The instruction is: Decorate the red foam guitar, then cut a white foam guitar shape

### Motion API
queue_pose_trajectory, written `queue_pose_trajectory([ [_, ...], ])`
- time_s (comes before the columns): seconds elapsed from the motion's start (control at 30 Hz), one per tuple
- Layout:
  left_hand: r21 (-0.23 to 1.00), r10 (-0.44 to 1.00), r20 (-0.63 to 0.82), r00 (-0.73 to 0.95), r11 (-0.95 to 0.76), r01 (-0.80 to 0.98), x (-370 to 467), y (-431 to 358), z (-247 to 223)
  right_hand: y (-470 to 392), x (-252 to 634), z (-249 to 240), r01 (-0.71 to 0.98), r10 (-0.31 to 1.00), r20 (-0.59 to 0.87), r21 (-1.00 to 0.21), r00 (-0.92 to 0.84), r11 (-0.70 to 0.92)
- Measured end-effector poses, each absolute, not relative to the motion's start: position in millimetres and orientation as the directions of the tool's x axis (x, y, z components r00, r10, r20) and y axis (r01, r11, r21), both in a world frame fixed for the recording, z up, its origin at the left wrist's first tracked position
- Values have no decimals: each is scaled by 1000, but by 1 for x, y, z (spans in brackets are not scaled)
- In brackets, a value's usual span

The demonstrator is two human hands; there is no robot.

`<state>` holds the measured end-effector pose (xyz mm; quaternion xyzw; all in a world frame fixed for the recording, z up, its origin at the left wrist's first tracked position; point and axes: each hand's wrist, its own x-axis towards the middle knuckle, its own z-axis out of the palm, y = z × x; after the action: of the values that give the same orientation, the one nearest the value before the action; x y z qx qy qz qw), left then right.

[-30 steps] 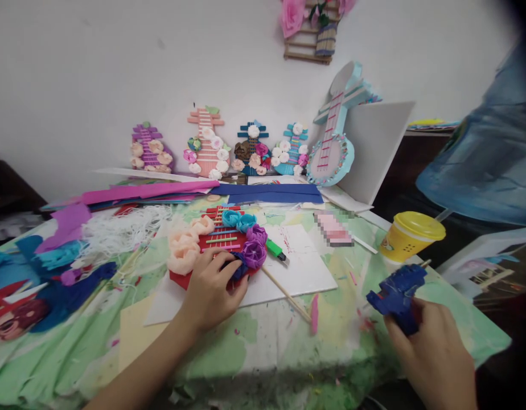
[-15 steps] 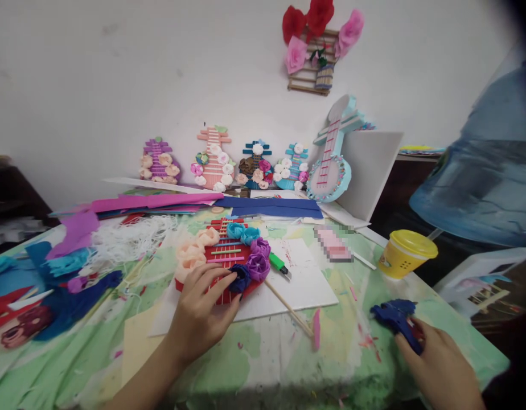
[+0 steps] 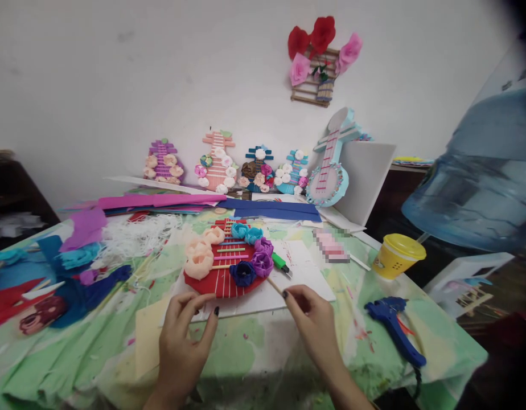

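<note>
A red lute-shaped craft point(image 3: 222, 287) with pale strings and coloured bars lies on a white board point(image 3: 314, 285). Around its body are peach, turquoise and purple paper flowers, and a dark blue flower point(image 3: 242, 273) near the bottom. My left hand point(image 3: 184, 336) is at the craft's lower edge, thumb and fingers apart. With fingertips close together, my right hand point(image 3: 314, 319) pinches a thin wooden stick point(image 3: 275, 285); the stick's lower part is hidden behind the hand. A green utility knife point(image 3: 280, 263) rests beside the purple flowers. The blue glue gun point(image 3: 393, 327) lies at the right.
White shredded paper point(image 3: 137, 239) and coloured paper scraps point(image 3: 87, 228) cover the left side. Blue paper strips point(image 3: 275, 210) lie at the back, before several finished lute crafts point(image 3: 218, 165). A yellow lidded cup point(image 3: 397, 256) stands at the right, near a large water bottle point(image 3: 472, 188).
My right hand has let go of the glue gun and moved left to the stick. My left hand has drawn back from the dark blue flower to the craft's lower edge.
</note>
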<state>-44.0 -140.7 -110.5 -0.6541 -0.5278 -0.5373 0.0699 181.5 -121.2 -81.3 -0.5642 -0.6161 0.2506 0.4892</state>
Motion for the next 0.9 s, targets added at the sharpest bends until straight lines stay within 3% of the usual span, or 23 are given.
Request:
queue_pose_trajectory([
  [0.13,557,673,726,-140,-457,693,-43,-158,-119,-106,138,-85,410,992,124,-906,20,105],
  [0.27,686,771,624,-130,-461,562,-39,-168,-128,-108,122,-90,536,977,208,-831,57,146],
  [0.37,873,893,411,-183,-328,360,-43,-159,-130,-107,122,-95,504,954,278,-843,114,185],
  [0.47,993,967,110,-231,-96,71,-48,-143,-124,-99,122,-101,261,963,165,-959,211,107],
  [0.57,977,948,-177,-264,137,-166,-49,-129,-110,-90,118,-108,-64,974,8,-998,226,23],
  [0.63,938,930,-290,-225,231,-258,-47,-122,-101,-85,113,-111,-136,975,-4,-990,223,27],
  [0.73,897,929,-339,-145,273,-348,-44,-114,-92,-79,107,-113,-135,971,19,-989,237,53],
  [0.9,871,950,-292,-112,216,-441,-42,-103,-93,-85,113,-110,-162,972,32,-984,232,71],
])
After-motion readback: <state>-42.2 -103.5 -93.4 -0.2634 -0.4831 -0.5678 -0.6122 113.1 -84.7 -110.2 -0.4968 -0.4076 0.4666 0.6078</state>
